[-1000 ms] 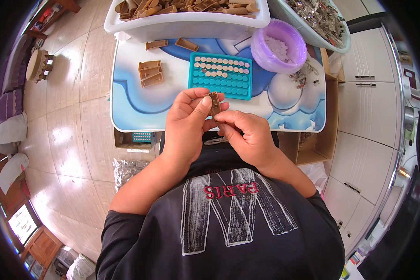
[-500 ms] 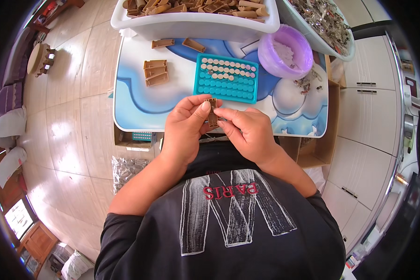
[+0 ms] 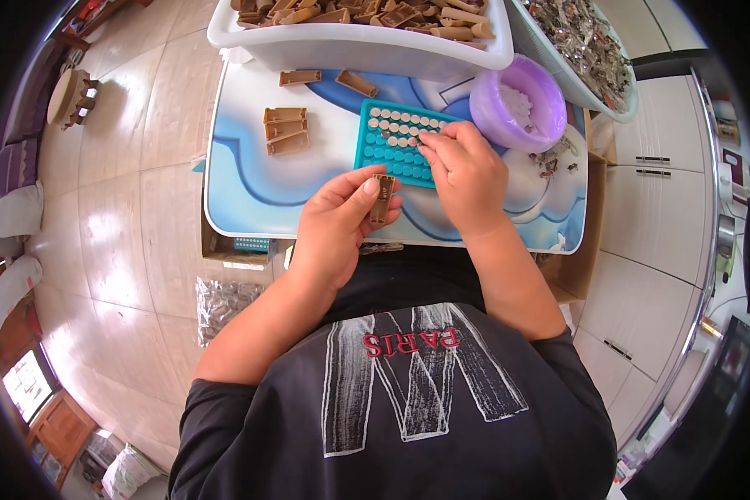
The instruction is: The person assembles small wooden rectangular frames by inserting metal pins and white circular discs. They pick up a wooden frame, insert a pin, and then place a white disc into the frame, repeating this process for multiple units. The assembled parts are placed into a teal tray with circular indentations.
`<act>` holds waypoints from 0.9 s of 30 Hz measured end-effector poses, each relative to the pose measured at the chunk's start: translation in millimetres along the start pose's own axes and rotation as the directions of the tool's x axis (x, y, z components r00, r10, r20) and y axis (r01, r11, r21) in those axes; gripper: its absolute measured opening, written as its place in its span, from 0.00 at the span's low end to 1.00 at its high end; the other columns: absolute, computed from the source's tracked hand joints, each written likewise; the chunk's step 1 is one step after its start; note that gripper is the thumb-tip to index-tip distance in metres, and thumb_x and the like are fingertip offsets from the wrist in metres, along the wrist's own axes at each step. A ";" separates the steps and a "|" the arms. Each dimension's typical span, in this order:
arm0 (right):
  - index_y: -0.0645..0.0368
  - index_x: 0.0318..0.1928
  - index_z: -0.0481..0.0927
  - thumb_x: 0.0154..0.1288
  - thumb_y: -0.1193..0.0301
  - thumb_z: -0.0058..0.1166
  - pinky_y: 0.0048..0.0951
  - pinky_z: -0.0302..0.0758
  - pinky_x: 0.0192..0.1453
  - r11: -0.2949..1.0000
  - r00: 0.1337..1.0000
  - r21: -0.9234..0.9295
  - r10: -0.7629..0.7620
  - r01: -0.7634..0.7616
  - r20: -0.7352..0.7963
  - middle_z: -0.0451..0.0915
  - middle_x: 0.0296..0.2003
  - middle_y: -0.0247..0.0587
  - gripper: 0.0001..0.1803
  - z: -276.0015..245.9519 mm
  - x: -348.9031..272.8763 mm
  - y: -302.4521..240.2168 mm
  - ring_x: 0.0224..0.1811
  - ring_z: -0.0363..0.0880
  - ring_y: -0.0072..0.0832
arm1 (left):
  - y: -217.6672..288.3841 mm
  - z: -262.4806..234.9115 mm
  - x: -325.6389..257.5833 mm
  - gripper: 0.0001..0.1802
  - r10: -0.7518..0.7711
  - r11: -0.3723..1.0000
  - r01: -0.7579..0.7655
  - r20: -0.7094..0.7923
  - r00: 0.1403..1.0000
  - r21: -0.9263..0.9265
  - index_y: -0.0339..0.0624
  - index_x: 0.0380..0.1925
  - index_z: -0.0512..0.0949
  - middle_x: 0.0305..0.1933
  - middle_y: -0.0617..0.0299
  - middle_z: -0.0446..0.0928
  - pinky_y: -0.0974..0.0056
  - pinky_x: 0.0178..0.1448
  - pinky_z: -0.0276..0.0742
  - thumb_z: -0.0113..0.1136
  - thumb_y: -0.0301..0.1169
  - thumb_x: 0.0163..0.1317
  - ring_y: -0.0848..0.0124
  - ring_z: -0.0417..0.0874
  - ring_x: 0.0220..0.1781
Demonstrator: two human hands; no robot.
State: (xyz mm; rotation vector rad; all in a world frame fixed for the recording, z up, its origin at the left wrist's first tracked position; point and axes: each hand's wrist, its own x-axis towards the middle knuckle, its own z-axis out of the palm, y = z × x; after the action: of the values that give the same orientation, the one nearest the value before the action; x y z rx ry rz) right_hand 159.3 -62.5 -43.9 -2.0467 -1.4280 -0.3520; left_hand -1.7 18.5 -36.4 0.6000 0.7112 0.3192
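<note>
My left hand (image 3: 329,221) holds a narrow brown plastic casing (image 3: 381,202) upright between thumb and fingers, its hollow side showing. Beyond it on the table lies a teal tray (image 3: 383,154) of round pockets, the far rows filled with small whitish discs (image 3: 394,127). My right hand (image 3: 471,175) reaches over the tray's right part. Its thumb and forefinger pinch together at the end of the third row of discs; what is between the fingertips is too small to make out. The hand covers the right end of the tray.
Several brown casings (image 3: 286,132) lie on the blue-and-white table (image 3: 250,187). A white bin (image 3: 350,57) of brown parts stands at the back. To the right are a purple bowl (image 3: 550,104) with white contents, a tub (image 3: 579,54) of metallic pieces, and scattered bits (image 3: 554,157).
My right hand has left the brown casing and moved forward and right onto the teal tray. My left hand keeps hold of the casing in nearly the same place.
</note>
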 end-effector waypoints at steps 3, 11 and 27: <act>0.55 0.28 0.79 0.45 0.74 0.63 0.30 0.73 0.29 1.000 1.000 0.007 -0.005 0.005 -0.006 0.75 0.27 0.33 0.07 0.8 -3.0 2.1 0.28 0.77 0.32 | -0.2 0.5 1.8 0.14 -0.003 1.000 0.003 -0.002 1.000 -0.022 0.35 0.49 0.71 0.45 0.52 0.77 0.65 0.49 0.79 0.49 0.30 0.67 0.67 0.80 0.43; 0.57 0.26 0.78 0.44 0.75 0.64 0.30 0.72 0.28 0.926 0.997 0.376 0.009 -0.040 0.083 0.74 0.25 0.35 0.07 -14.4 -5.4 -34.1 0.27 0.75 0.33 | -3.3 -3.2 6.0 0.10 0.009 0.999 -0.009 0.008 1.000 -0.042 0.36 0.44 0.72 0.40 0.58 0.78 0.65 0.48 0.79 0.51 0.30 0.66 0.70 0.81 0.39; 0.57 0.29 0.80 0.44 0.76 0.64 0.31 0.71 0.27 0.942 0.994 0.323 -0.105 0.094 0.019 0.74 0.25 0.34 0.09 -11.2 -12.3 -33.2 0.27 0.75 0.33 | -5.0 -1.9 5.1 0.10 0.020 1.000 -0.020 0.000 1.000 -0.016 0.37 0.44 0.73 0.38 0.59 0.78 0.64 0.47 0.79 0.52 0.29 0.65 0.71 0.81 0.39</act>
State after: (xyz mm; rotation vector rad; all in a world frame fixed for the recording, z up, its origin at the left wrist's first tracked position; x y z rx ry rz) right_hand 125.6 -71.0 -30.8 -1.7297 -1.5042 -0.1128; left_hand 1.0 17.7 -43.2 0.5921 0.7018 0.3428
